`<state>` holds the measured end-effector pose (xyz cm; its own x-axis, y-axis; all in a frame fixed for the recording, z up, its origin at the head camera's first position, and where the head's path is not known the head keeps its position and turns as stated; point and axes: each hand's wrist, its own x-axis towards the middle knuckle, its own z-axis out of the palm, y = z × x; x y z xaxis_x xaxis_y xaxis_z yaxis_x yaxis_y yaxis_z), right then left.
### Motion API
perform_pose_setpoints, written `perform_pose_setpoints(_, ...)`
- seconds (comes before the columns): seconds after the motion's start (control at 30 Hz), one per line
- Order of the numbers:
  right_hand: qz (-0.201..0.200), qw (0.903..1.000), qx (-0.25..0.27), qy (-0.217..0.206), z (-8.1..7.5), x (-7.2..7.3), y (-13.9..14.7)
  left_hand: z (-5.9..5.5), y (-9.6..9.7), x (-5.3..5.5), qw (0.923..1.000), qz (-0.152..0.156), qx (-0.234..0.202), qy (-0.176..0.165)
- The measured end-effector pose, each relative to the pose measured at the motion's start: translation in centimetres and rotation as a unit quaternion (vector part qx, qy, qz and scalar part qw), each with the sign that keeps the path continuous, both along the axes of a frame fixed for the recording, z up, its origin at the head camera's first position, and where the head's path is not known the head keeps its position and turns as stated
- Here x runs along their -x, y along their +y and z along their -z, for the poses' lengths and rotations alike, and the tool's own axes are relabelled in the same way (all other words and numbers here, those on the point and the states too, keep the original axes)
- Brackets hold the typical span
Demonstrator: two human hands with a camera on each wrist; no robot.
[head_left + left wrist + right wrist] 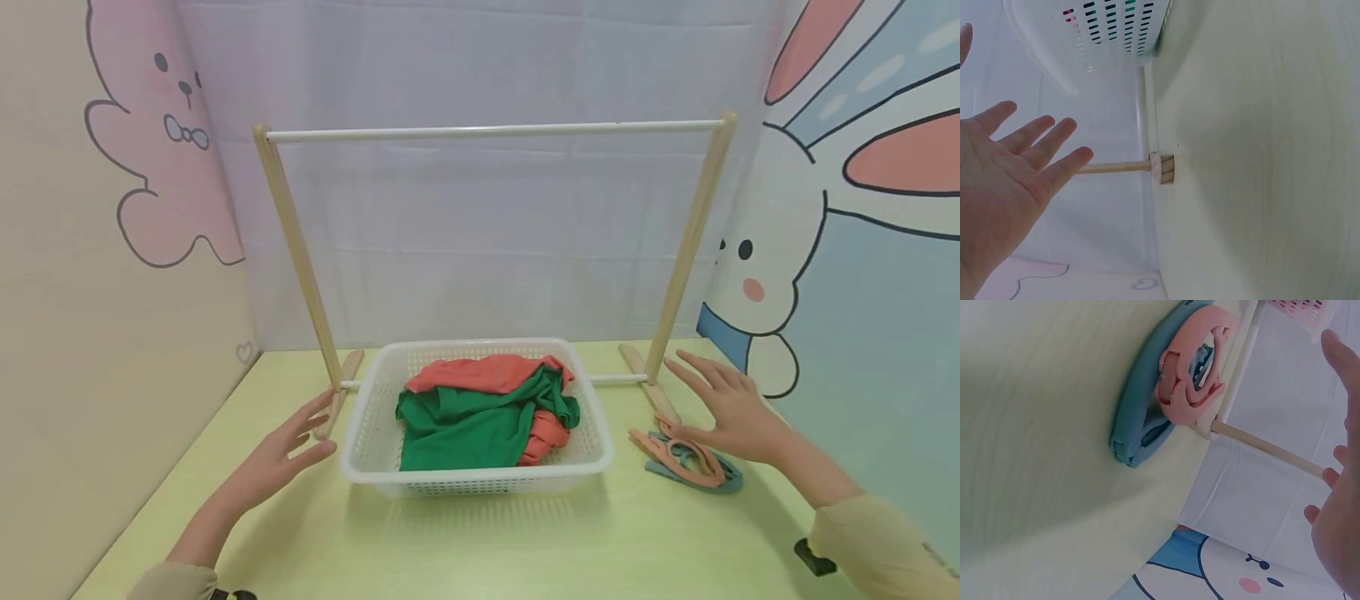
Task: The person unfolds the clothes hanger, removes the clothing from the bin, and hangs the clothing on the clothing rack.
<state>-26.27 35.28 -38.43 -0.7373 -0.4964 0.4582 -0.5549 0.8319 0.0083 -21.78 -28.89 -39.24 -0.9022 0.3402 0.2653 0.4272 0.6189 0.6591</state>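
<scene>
A white plastic basket (480,477) stands on the table with a green cloth (461,429) and coral-red cloth (480,372) bunched inside. My left hand (270,468) hovers to the basket's left, fingers spread, holding nothing. On the other side, my right hand (738,419) is held in the air with loose fingers and no grip on anything. Below it lie what look like folding clothes hangers, a pink one (1172,378) on top of a teal one (1132,400). The right wrist view shows a gap between that hand and the hangers.
Behind the basket rises a wooden rack with a white top bar (495,132). Its left foot (347,371) and right foot (637,360) rest on the yellow table (480,550). Fabric walls with cartoon animals enclose the back and sides.
</scene>
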Motion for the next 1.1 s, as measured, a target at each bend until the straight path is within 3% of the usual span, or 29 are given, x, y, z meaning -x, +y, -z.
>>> perform_pose_setpoints(0.1,-0.001,0.9998,0.013,-0.017,0.6,0.0,0.0,0.5,0.1,-0.2,0.9997,0.014,-0.016,-0.010)
perform_pose_setpoints(0.33,-0.002,0.9964,0.041,-0.074,1.6,-0.4,0.0,1.4,0.1,-0.7,0.9923,0.044,-0.090,-0.073)
perform_pose_setpoints(0.67,-0.021,0.9901,0.052,-0.129,2.6,-0.7,0.0,1.9,0.8,-1.1,0.9827,0.028,-0.138,-0.120)
perform_pose_setpoints(0.93,-0.045,0.9895,0.038,-0.132,3.8,-0.5,0.3,2.3,1.3,-0.9,0.9737,0.060,-0.179,-0.128)
perform_pose_setpoints(1.1,-0.044,0.9875,0.043,-0.145,4.3,-0.5,0.7,2.4,1.5,-0.9,0.9715,0.055,-0.187,-0.135)
